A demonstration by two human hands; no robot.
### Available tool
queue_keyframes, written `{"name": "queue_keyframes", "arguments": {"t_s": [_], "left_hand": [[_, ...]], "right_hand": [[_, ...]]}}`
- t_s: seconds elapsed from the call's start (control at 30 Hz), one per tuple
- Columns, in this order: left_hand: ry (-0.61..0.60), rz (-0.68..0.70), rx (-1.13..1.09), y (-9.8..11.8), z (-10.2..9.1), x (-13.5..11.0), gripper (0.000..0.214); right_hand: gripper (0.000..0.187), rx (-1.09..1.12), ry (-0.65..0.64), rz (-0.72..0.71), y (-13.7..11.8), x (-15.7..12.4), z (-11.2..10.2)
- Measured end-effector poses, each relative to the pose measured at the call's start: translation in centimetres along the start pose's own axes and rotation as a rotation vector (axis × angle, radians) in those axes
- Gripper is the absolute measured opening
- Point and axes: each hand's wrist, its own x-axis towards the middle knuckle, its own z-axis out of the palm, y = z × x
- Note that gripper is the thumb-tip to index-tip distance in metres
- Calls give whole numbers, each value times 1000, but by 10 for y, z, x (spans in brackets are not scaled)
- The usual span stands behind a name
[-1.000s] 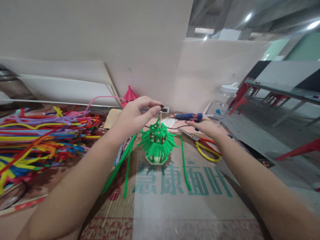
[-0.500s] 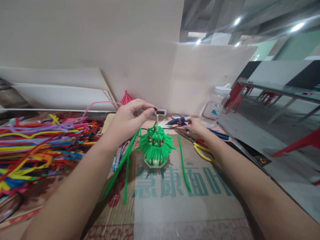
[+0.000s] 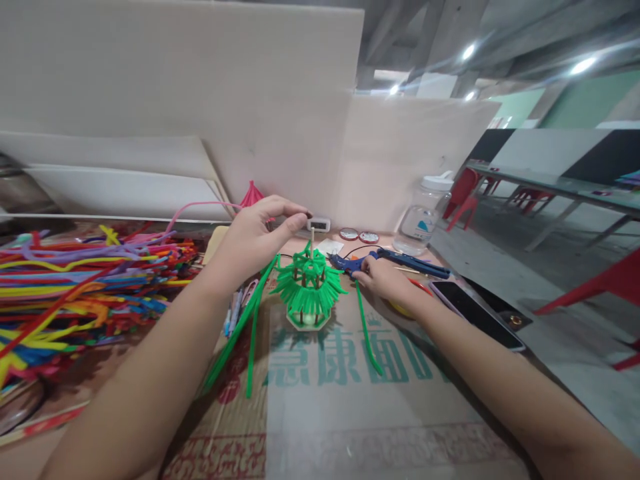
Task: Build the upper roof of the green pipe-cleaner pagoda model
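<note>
A small green tiered pagoda model [image 3: 310, 290] made of fuzzy pipe cleaners stands on the cardboard, a thin stick rising from its top. My left hand [image 3: 267, 237] is above and to the left of it, thumb and forefinger pinched on a small dark piece [image 3: 309, 215] near the stick's tip. To the model's right, my right hand [image 3: 383, 277] grips a blue hot glue gun [image 3: 351, 264], nozzle pointing left toward the model's upper tier. Green pipe cleaners lie on both sides, one [image 3: 367, 333] below my right hand.
A heap of coloured pipe cleaners [image 3: 90, 287] fills the left side. A water bottle [image 3: 423, 213], a dark blue tool [image 3: 415, 263] and a phone [image 3: 473, 310] are at the right. A pink cone-shaped piece [image 3: 251, 194] and white boards [image 3: 115, 190] stand behind.
My right hand has brought the glue gun lower and nearer to the model, now covering most of the yellow-handled scissors. My left hand stays almost in place, still pinching the dark piece.
</note>
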Motion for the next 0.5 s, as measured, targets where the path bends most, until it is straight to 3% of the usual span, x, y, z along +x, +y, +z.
{"name": "queue_keyframes", "arguments": {"t_s": [0.1,0.23,0.3,0.5], "left_hand": [[12,8,-5,0,-1,0,25],[-3,13,1,-2,1,2,26],[-12,15,6,-3,1,2,26],[-18,8,0,-4,0,3,25]], "right_hand": [[29,3,-3,-82,15,18,-9],[44,4,-60,-208,33,43,-14],[43,14,-87,-244,38,53,-11],[28,81,-73,-211,43,68,5]]}}
